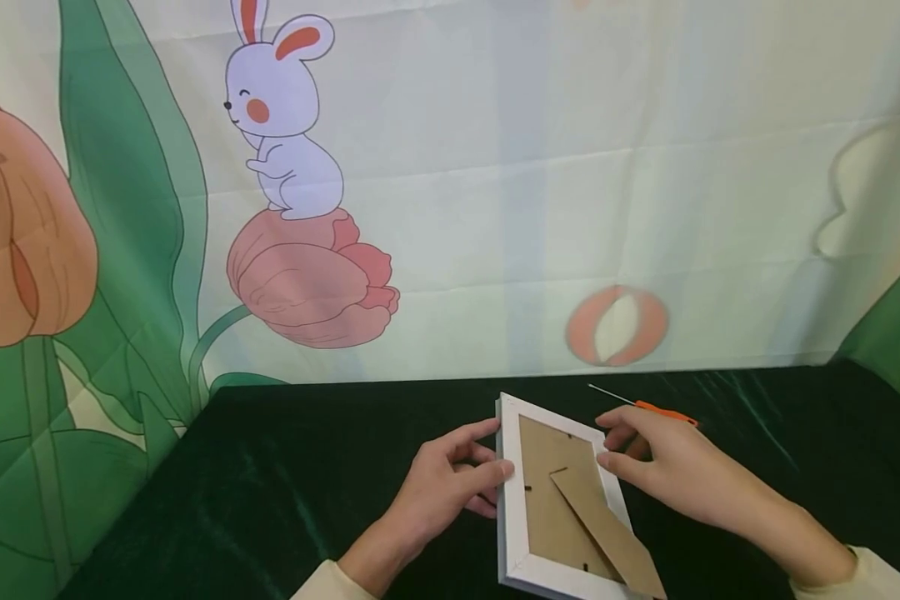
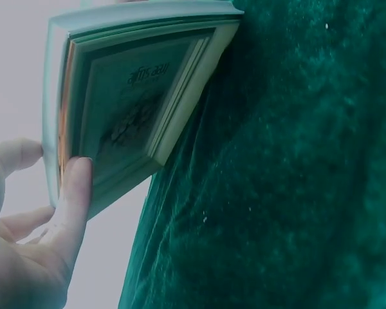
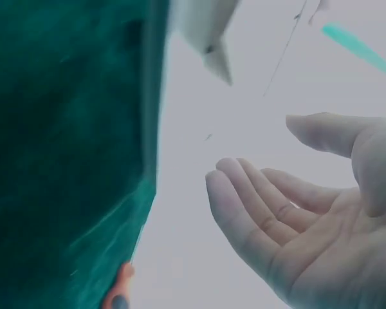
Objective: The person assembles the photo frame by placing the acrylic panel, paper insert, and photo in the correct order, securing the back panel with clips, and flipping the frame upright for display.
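Observation:
A white picture frame (image 1: 513,508) is held tilted over the dark table, its brown backing board (image 1: 543,525) facing the head camera. A brown easel stand (image 1: 615,533) juts from the board, and small dark tabs sit around the board's edge. My left hand (image 1: 450,479) grips the frame's left side, thumb on the back rim and fingers behind. In the left wrist view the frame's front (image 2: 132,96) shows a dim print with lettering. My right hand (image 1: 675,454) hovers at the upper right edge; its fingers are loosely bent and empty in the right wrist view.
A screwdriver (image 1: 667,412) with an orange handle and thin shaft lies on the table beyond my right hand. Dark green velvety cloth (image 1: 232,475) covers the table. Behind it hangs a curtain (image 1: 450,167) printed with a rabbit and flowers.

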Action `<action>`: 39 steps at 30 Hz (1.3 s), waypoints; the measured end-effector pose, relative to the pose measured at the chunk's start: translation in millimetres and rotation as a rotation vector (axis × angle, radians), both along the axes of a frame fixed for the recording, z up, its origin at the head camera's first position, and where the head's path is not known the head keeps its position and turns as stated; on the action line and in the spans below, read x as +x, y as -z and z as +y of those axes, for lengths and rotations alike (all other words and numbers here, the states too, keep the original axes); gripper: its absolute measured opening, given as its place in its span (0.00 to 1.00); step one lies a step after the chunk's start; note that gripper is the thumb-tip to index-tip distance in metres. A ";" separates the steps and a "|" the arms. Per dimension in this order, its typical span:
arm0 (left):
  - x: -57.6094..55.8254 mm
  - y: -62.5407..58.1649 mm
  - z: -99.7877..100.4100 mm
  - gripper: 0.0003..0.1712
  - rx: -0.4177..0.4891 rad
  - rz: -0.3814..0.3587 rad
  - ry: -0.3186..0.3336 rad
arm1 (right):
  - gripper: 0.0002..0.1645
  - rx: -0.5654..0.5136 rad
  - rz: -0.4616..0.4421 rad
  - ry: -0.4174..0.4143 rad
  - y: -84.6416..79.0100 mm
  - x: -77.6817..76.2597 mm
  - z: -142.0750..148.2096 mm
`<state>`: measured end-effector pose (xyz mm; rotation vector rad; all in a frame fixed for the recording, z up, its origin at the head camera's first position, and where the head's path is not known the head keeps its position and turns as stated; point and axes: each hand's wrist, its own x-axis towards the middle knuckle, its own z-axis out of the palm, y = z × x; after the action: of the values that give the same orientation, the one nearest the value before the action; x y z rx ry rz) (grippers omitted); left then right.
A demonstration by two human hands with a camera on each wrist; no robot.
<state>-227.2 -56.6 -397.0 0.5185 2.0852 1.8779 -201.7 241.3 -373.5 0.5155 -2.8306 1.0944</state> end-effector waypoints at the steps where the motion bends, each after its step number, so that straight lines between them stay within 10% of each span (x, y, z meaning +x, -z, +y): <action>1: 0.4 -0.4 0.5 0.35 0.007 -0.001 -0.003 | 0.25 -0.019 -0.010 -0.018 -2.9 1.0 -2.6; 23: 9.2 -8.0 9.6 0.29 0.154 -0.032 0.010 | 0.21 -0.174 -0.167 -0.155 -17.0 11.7 -28.3; 39: 14.2 -14.2 23.9 0.30 0.281 -0.109 0.009 | 0.24 -0.263 -0.284 -0.074 -27.1 17.5 -35.2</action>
<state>-212.9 -32.7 -382.8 0.4738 1.7589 2.1566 -184.2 206.1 -346.5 0.4790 -2.8456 1.6453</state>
